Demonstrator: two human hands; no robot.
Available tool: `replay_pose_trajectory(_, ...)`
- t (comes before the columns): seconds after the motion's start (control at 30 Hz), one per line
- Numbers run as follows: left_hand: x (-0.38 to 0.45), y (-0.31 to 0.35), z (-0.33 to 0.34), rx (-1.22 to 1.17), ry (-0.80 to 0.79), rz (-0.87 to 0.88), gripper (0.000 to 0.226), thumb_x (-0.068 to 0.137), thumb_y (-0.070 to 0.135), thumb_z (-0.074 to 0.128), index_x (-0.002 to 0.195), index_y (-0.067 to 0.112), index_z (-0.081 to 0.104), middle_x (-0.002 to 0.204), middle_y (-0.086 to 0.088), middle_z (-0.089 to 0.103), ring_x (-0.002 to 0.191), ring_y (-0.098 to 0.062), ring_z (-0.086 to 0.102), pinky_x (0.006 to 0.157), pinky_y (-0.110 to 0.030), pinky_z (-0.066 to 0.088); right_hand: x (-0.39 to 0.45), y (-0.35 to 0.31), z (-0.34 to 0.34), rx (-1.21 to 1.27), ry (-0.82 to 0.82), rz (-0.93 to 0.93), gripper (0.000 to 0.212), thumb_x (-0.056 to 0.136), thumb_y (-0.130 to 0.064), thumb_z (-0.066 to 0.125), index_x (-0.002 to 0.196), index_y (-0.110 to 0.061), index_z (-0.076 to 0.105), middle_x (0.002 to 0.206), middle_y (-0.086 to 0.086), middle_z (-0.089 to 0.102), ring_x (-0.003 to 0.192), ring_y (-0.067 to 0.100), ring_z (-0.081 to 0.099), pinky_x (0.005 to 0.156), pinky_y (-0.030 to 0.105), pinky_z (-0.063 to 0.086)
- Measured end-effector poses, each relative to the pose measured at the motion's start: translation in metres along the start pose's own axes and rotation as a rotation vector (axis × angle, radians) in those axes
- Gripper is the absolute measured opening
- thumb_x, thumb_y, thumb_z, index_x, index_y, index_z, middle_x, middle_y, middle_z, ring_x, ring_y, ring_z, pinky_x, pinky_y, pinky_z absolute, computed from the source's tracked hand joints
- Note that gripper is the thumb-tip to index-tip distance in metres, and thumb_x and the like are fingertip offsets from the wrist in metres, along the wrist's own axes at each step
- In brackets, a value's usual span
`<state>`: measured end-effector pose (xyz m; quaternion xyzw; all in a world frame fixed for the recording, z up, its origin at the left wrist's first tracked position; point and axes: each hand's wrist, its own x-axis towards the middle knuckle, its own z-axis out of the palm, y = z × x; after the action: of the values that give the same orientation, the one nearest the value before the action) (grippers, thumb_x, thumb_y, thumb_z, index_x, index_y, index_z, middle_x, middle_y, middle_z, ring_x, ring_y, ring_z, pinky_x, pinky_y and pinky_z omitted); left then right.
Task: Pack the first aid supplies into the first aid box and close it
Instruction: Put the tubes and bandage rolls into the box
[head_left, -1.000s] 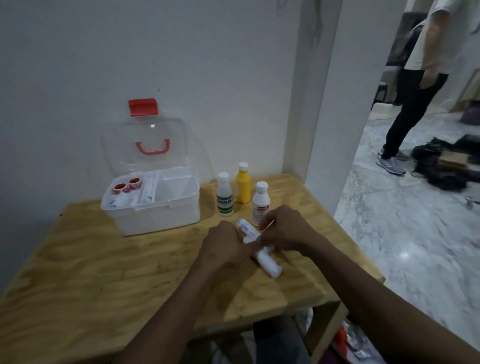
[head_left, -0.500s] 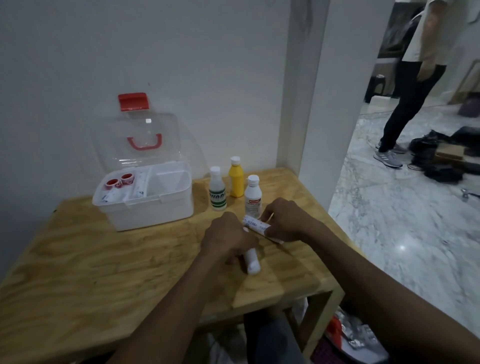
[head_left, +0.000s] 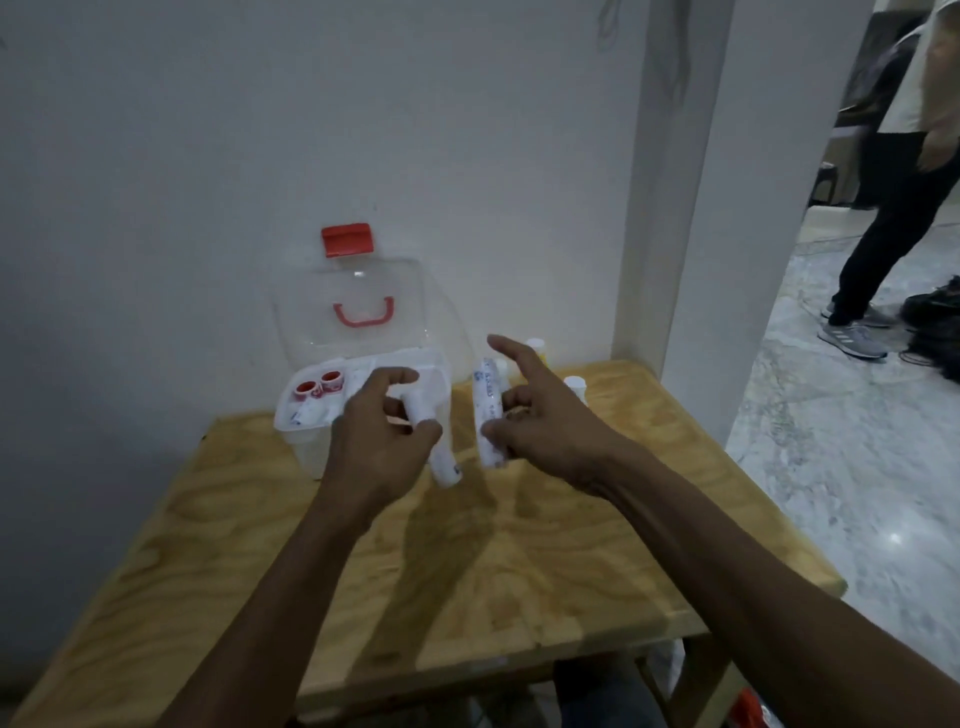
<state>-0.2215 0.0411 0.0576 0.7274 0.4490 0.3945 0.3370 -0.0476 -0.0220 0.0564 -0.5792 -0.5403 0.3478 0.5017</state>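
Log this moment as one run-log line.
left hand: holds white wrapped roll | right hand: holds second white wrapped roll | clear-lidded white plastic box: open

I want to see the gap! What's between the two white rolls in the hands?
Nothing sits between them in the head view. The left hand's white roll and the right hand's white roll are apart, with only bare wooden table showing behind the gap.

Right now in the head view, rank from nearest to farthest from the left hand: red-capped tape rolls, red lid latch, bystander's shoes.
1. Red-capped tape rolls, in the box just left of the left hand.
2. Red lid latch, above.
3. Bystander's shoes, far right.
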Motion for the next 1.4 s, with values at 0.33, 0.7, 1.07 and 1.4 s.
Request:
replay_pose_trajectory(0.33, 0.078, -0.003, -0.043, 0.221, 0.138, 0.144, 0.039, 0.085, 0.014, 0.072, 0.123, 0.012, 0.064, 0.119, -0.007, 0.069, 0.089, -0.018, 0.067, 0.079, -0.023, 0.048, 0.094, -0.028, 0.047, -0.376, 0.265, -0.293, 0.041, 0.087, -0.015, 0.063, 0.124, -0.026, 0.049, 0.092, 0.004, 0.068, 0.076, 0.019, 0.065, 0.061, 0.022, 0.048)
replay_pose_trajectory(0.7, 0.101, -0.04, -0.033, 0.591, -0.159, 0.125, 0.033, 0.082, 0.024, 0.075, 0.112, 0.013, 0.07, 0.109, -0.009, 0.071, 0.097, -0.027, 0.066, 0.086, -0.041, 0.054, 0.127, -0.012, 0.059, -0.712, -0.014, -0.186, 0.027, 0.082, -0.011, 0.075, 0.109, -0.006, 0.074, 0.107, 0.013, 0.072, 0.091, 0.024, 0.067, 0.07, 0.022, 0.046)
replay_pose_trajectory(1.07, 0.106, -0.042, -0.041, 0.676, -0.34, 0.121, 0.035, 0.086, 0.02, 0.058, 0.117, 0.013, 0.072, 0.117, -0.004, 0.072, 0.101, -0.019, 0.067, 0.087, -0.033, 0.055, 0.138, -0.015, 0.062, -0.797, -0.225, -0.006, 0.056, 0.083, -0.028, 0.076, 0.133, -0.015, 0.054, 0.132, 0.01, 0.061, 0.119, 0.027, 0.057, 0.09, 0.029, 0.043)
replay_pose_trajectory(1.4, 0.102, -0.039, -0.045, 0.65, -0.361, 0.153, 0.039, 0.092, 0.01, 0.041, 0.118, 0.008, 0.07, 0.125, -0.008, 0.069, 0.113, -0.022, 0.062, 0.098, -0.034, 0.048, 0.138, -0.013, 0.063, -0.804, -0.233, 0.006, 0.059, 0.08, -0.02, 0.077, 0.134, -0.015, 0.052, 0.131, 0.009, 0.061, 0.119, 0.027, 0.057, 0.102, 0.037, 0.046)
